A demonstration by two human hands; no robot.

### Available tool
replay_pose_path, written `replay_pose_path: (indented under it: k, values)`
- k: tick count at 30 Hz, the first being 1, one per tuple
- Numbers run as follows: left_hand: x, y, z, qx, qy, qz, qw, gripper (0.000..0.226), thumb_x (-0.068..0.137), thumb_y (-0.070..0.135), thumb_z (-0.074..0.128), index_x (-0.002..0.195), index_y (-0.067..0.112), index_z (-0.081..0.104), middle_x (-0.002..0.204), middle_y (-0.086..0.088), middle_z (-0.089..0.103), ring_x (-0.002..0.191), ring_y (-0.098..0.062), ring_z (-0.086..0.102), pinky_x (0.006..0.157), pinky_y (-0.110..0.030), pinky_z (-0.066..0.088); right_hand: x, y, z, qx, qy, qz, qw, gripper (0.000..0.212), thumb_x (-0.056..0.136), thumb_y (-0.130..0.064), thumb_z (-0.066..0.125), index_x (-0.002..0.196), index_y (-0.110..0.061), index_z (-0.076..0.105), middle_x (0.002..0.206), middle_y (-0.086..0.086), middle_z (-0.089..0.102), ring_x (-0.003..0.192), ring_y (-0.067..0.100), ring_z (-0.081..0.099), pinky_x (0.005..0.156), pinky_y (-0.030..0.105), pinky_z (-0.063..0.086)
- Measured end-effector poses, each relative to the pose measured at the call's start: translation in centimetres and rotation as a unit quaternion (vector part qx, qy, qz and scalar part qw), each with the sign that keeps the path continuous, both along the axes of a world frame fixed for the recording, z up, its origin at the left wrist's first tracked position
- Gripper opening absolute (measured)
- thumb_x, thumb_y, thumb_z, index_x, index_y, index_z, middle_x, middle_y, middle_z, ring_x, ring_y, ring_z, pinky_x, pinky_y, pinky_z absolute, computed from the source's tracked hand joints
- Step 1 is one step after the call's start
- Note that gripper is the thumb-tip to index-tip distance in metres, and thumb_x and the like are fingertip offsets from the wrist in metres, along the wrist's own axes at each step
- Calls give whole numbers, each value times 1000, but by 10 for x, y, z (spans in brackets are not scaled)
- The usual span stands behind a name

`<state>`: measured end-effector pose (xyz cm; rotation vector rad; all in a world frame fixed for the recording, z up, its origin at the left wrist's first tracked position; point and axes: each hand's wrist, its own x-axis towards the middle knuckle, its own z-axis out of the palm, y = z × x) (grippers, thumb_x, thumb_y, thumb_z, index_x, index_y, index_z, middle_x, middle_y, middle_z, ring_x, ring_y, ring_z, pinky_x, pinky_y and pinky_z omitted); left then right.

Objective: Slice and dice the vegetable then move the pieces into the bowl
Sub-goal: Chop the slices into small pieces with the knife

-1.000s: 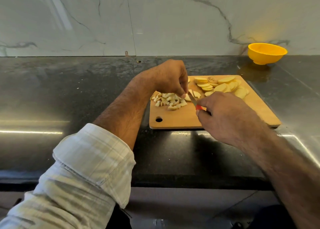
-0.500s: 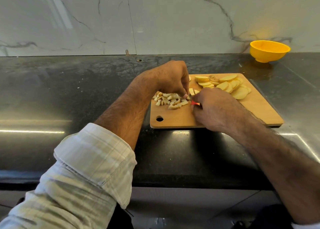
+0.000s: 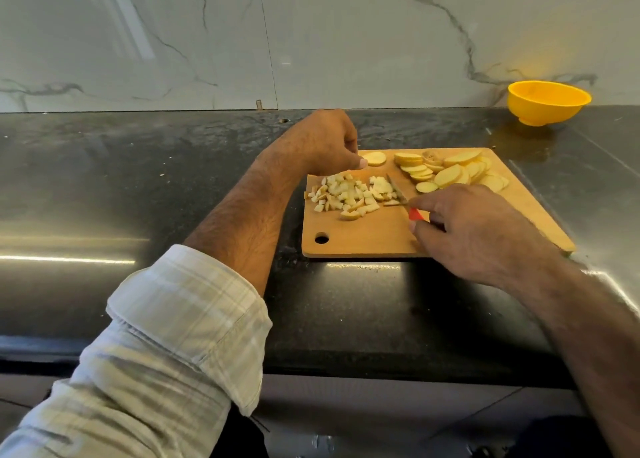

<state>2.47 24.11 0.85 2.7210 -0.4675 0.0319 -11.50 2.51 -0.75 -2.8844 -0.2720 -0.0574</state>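
Head view: a dark polished stone bench (image 3: 156, 187) runs across the frame below a white marble-veined wall (image 3: 173, 42). A wooden cutting board (image 3: 374, 236), with a hanging hole near its front left corner, lies toward the right half of the bench, close to the front edge. A yellow bowl (image 3: 549, 101) stands at the bench's back edge against the wall, well apart from the board and beyond its far right corner.

The left hand (image 3: 320, 144), its sleeve (image 3: 180, 336) rolled up the forearm, hovers over the board's back left corner with fingers curled inward; whether its grip holds anything I cannot tell, though the thumb tip sits just beside a single round slice (image 3: 374, 158). The right hand (image 3: 478, 229) covers the board's front right part, its grip wrapped round the red handle of a small knife (image 3: 398, 192); the blade lies flat, pointing away, against the right side of the diced pieces (image 3: 349, 196), which are heaped on the board's left half. A fanned pile of potato slices (image 3: 450, 172) occupies the board's back right part.
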Motion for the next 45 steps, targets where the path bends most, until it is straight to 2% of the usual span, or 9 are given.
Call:
replay_pose_path:
  k: [5,9,14,19,22,27,30,40,45]
  values:
    - [4,2,-3,34,25,8,999,17,101,35,70,108,20,75,102,6,67,96,-12,63,77,-27,49,8,-13,9,54,9,30,998,40,102,-41,63,140,-30,65,112,-10,71,98,12,64,84,34,56]
    - [5,0,-4,21,37,7,999,14,103,30,67,105,19,75,96,6,68,91,-8,63,71,-24,49,20,-17,11,-3,8,45,999,42,102,-43,60,142,-29,64,124,-5,70,103,14,60,88,34,53]
    - [2,5,1,-36,72,-16,997,19,102,30,69,93,18,80,90,6,75,88,-5,67,76,-28,49,26,-15,9,5,2,90,996,42,102,-44,61,141,-28,65,89,-19,63,93,12,59,82,31,49]
    - [3,8,4,-88,78,-6,993,22,103,33,68,96,15,78,88,2,79,83,-10,75,82,-30,58,18,-27,3,13,-10,65,998,42,101,-44,62,141,-30,64,106,-13,71,89,9,59,75,31,52]
    - [5,10,0,-40,27,35,998,21,102,37,69,90,20,75,91,2,74,88,-11,69,76,-31,55,15,-22,-2,12,5,80,997,40,103,-44,60,140,-31,64,86,-22,59,77,5,51,61,23,35]
    - [6,9,-4,34,19,58,998,24,101,43,69,105,20,75,110,1,71,102,-17,66,84,-35,55,15,-26,4,77,-8,68,995,38,102,-40,64,137,-29,68,55,-26,57,65,0,60,54,19,36]
    - [4,3,-4,37,26,51,998,26,101,44,69,109,21,75,114,1,71,105,-17,65,81,-33,51,8,-27,6,46,-10,43,998,39,102,-40,62,140,-30,66,63,-17,58,67,5,55,56,25,37]
    - [5,1,-6,50,10,58,997,27,102,45,66,114,21,73,117,-1,70,106,-18,65,85,-35,53,-15,-12,0,57,-8,17,998,42,102,-46,58,143,-34,60,78,-22,51,76,3,50,63,27,40]
    - [6,-5,-11,51,-36,60,996,20,103,37,63,117,26,71,121,1,69,107,-19,64,94,-43,58,2,0,7,38,14,58,998,32,103,-44,59,128,-28,69,77,-16,61,75,6,59,62,28,46]
